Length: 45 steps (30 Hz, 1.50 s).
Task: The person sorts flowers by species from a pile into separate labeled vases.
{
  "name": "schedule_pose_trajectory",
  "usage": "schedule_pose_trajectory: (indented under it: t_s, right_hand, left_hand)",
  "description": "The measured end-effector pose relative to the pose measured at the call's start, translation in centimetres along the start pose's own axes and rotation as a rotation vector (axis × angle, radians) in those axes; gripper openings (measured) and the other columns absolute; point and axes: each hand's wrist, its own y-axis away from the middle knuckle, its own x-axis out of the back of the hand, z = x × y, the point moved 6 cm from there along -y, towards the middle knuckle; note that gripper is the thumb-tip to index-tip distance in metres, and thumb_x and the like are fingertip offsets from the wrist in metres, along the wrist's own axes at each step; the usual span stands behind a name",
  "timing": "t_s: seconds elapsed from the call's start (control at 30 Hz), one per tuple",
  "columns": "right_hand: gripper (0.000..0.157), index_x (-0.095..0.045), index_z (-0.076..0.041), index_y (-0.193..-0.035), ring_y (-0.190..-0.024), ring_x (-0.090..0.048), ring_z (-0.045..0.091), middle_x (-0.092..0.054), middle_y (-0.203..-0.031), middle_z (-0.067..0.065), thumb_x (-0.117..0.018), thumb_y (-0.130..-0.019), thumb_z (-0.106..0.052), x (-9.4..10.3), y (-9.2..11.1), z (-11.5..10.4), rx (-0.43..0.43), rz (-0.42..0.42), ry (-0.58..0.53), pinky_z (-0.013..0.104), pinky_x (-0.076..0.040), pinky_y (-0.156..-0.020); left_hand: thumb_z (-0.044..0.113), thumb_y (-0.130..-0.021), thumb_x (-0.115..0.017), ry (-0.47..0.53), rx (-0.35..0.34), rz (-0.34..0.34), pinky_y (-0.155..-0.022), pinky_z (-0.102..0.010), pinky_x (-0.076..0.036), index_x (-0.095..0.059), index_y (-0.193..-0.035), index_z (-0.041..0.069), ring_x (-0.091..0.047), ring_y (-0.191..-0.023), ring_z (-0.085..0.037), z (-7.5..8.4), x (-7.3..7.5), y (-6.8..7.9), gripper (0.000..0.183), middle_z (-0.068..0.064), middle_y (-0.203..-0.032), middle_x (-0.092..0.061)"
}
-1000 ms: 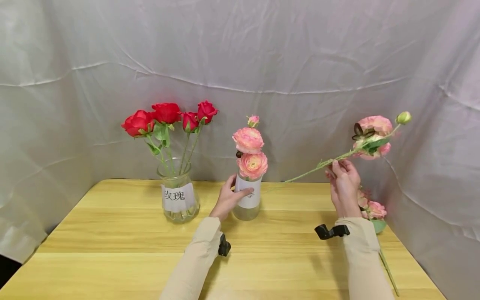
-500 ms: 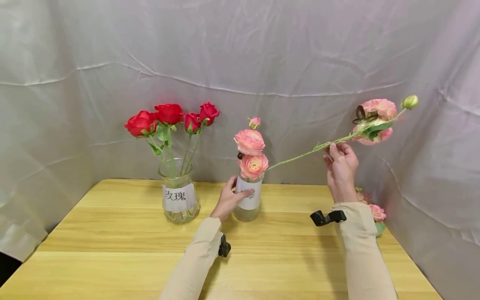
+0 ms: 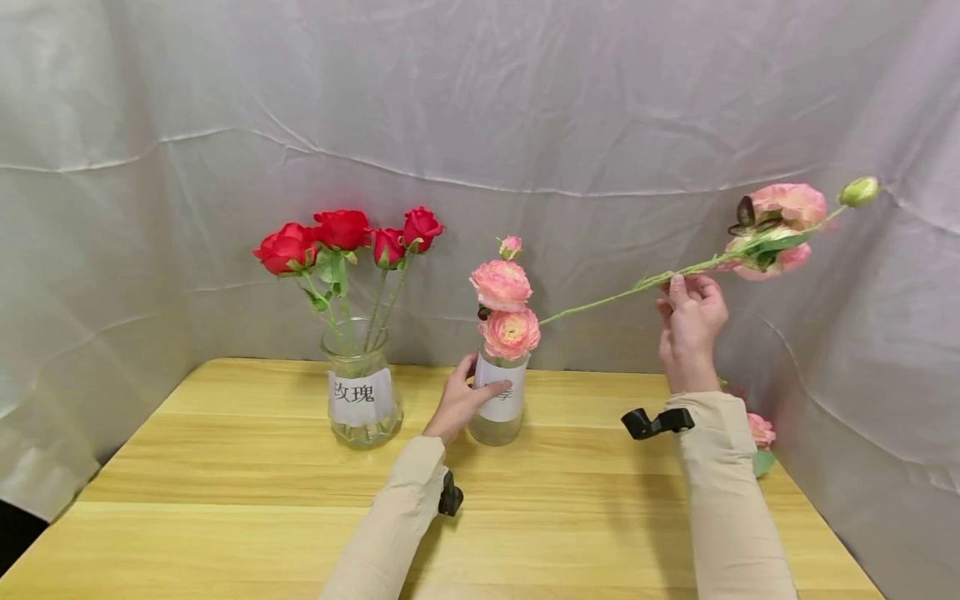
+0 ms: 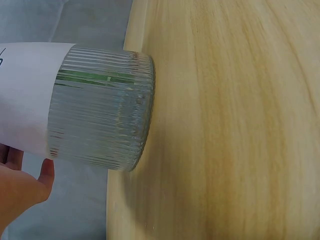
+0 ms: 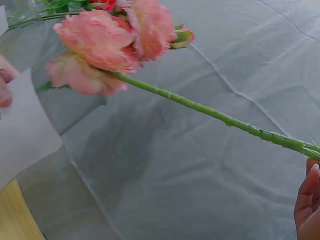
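Observation:
My left hand (image 3: 459,402) grips a ribbed glass vase (image 3: 497,429) with a white label, upright on the table. Pink flowers (image 3: 510,333) stand in it, two blooms and a bud above the rim. Between thumb and fingers, my right hand (image 3: 693,325) pinches the green stem of another pink flower (image 3: 789,208), raised and slanting. Its heads point up to the right. In the right wrist view the stem (image 5: 200,106) runs to the vase's blooms (image 5: 100,42), where its lower end is hidden. The left wrist view shows the vase's base (image 4: 100,110) and some fingers (image 4: 46,177).
Left of the gripped vase stands a wider glass vase (image 3: 363,433) with a white label and several red roses (image 3: 341,229). More pink flowers (image 3: 761,429) lie at the table's right edge, partly behind the right sleeve. A grey cloth (image 3: 600,100) hangs behind the wooden table (image 3: 225,475).
My right hand has risen with the pink flower, then shifted slightly right. The stem's lower end has come up from table level to beside the vase's blooms. My left hand keeps its hold.

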Motion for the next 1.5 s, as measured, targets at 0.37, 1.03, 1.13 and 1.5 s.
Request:
schedule_pose_trajectory:
  t_s: [0.37,1.03,1.13,1.5]
  right_hand:
    - [0.010,-0.051,-0.003,-0.091,-0.070,-0.063,0.013,-0.058,-0.082,0.006,-0.059,-0.092,0.003,-1.0,-0.1,0.6,0.021,-0.044,0.081,0.016,-0.047,-0.050]
    - [0.016,-0.056,-0.010,-0.086,-0.068,-0.063,0.008,-0.063,-0.077,-0.003,-0.060,-0.092,0.004,-3.6,0.8,3.8,0.122,-0.179,0.308,0.015,-0.047,-0.052]
    - [0.016,-0.056,-0.010,-0.086,-0.068,-0.063,0.008,-0.063,-0.076,-0.004,-0.060,-0.091,0.005,-3.9,1.0,4.1,0.133,-0.191,0.340,0.015,-0.047,-0.052]
    - [0.015,-0.059,-0.012,-0.092,-0.074,-0.064,0.012,-0.066,-0.081,-0.006,-0.063,-0.091,0.002,-4.8,1.9,5.4,0.109,-0.273,0.391,0.017,-0.050,-0.055]
  left_hand:
    - [0.018,-0.086,-0.074,-0.008,0.009,-0.025,-0.098,-0.051,-0.042,-0.042,-0.142,0.003,-0.050,-0.119,-0.035,2.5,0.0,1.5,0.066,-0.018,-0.134,-0.051]
    - [0.017,-0.087,-0.073,-0.016,0.010,-0.025,-0.098,-0.049,-0.043,-0.042,-0.142,0.002,-0.050,-0.118,-0.034,4.2,0.0,2.6,0.065,-0.018,-0.132,-0.051]
    - [0.017,-0.087,-0.073,-0.015,0.010,-0.027,-0.097,-0.049,-0.043,-0.042,-0.142,0.003,-0.051,-0.117,-0.034,4.1,0.0,2.5,0.065,-0.018,-0.132,-0.052]
    - [0.026,-0.082,-0.078,0.005,-0.009,0.003,-0.096,-0.047,-0.044,-0.045,-0.142,0.011,-0.053,-0.115,-0.028,0.1,0.0,0.3,0.070,-0.011,-0.130,-0.054]
